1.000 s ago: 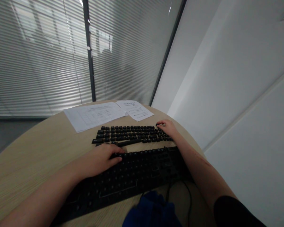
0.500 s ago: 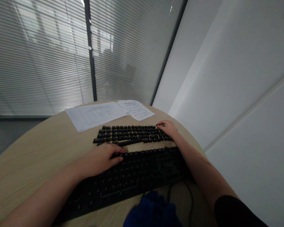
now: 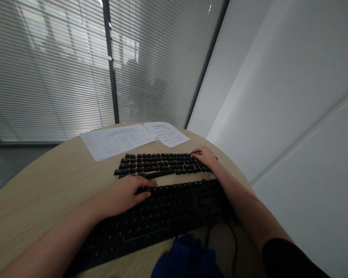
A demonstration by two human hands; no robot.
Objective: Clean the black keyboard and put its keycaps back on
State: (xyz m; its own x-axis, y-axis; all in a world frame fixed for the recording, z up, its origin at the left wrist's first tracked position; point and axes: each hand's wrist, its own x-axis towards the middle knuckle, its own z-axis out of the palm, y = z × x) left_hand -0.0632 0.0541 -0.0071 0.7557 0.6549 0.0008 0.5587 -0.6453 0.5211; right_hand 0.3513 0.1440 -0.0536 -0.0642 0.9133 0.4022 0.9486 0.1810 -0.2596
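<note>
A black keyboard base [image 3: 162, 208] with its keycaps off lies slanted across the near part of the table. My left hand [image 3: 130, 193] rests at its far left edge, thumb and forefinger apart, the other fingers partly hidden. Beyond the base, loose black keycaps [image 3: 153, 160] are laid out in rows, with a long space bar [image 3: 160, 174] in the front row. Over the right end of these rows, my right hand [image 3: 205, 155] has its fingertips pinched together at a small dark keycap in the back row. The hand covers some keycaps there.
Two printed sheets [image 3: 118, 141] lie at the back of the round wooden table [image 3: 46, 185]. In front, a dark blue cloth-like bundle [image 3: 188, 256] and a black cable [image 3: 235, 243] sit near me. A white wall [image 3: 307, 96] stands close on the right, blinds [image 3: 52, 77] behind.
Almost nothing differs. Both hands stay in place, and the keyboard base and keycap rows look unmoved.
</note>
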